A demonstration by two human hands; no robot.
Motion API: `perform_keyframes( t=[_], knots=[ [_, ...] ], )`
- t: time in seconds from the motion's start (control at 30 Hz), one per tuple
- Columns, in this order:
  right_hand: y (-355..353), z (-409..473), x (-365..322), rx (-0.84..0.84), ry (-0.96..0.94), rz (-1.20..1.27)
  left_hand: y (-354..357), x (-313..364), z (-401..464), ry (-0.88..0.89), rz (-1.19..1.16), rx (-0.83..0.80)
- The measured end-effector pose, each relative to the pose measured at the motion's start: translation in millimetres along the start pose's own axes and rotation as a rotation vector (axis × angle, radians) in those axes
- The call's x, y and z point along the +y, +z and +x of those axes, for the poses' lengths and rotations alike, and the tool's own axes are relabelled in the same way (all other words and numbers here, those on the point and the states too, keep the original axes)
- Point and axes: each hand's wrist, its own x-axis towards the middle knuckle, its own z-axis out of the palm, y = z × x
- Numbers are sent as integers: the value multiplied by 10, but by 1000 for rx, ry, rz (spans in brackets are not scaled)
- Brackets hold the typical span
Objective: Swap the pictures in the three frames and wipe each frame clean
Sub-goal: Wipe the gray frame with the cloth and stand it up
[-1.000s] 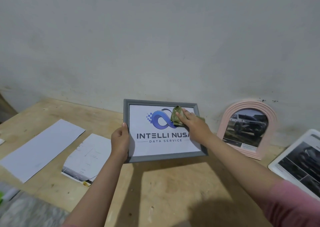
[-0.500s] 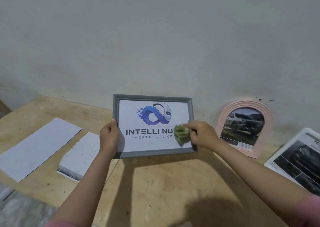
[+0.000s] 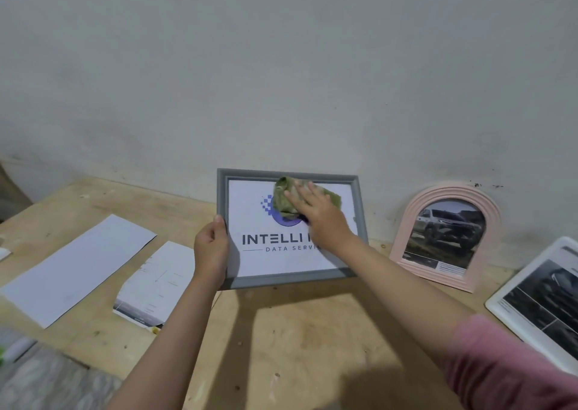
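Note:
A grey rectangular frame [image 3: 361, 209] with a logo print stands tilted on the wooden table [image 3: 297, 331], leaning toward the wall. My left hand [image 3: 211, 247] grips its left edge. My right hand [image 3: 319, 212] presses a green cloth [image 3: 283, 200] flat against the upper middle of the glass, fingers spread over it. A pink arched frame [image 3: 409, 222] holding a car photo leans on the wall to the right. A white frame [image 3: 506, 294] with dark car pictures lies at the far right edge.
Two loose sheets lie left of the grey frame: a long white paper [image 3: 75, 266] and a printed page [image 3: 156, 281]. A grey patterned surface [image 3: 40, 381] shows at the lower left corner. The wall [image 3: 281, 65] stands right behind the frames.
My right hand slid the cloth from the lower right of the glass up to the upper middle. The left hand kept its hold on the frame's left edge.

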Motion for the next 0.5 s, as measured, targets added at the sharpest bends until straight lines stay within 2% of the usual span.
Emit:
perform_keyframes(
  t=[0.07, 0.2, 0.27, 0.33, 0.37, 0.43, 0.5],
  knots=[
    [-11, -76, 191, 52, 92, -65, -84, -21, 19, 4, 14, 17],
    [-236, -69, 301, -43, 468, -46, -104, -33, -15, 23, 79, -5],
    [-343, 36, 159, 126, 514, 54, -47, -18, -52, 14, 85, -25],
    [-392, 180, -104, 302, 355, 170, 35, 1, -92, 9, 93, -57],
    [-391, 270, -225, 320, 244, 206, 78, 9, -108, 26, 107, -75],
    [-380, 479, -472, 226, 41, 191, 158, 26, -124, 94, 157, -110],
    [-332, 656, -639, 60, -119, 76, 203, 50, -132, 157, 216, -146]
  ],
)
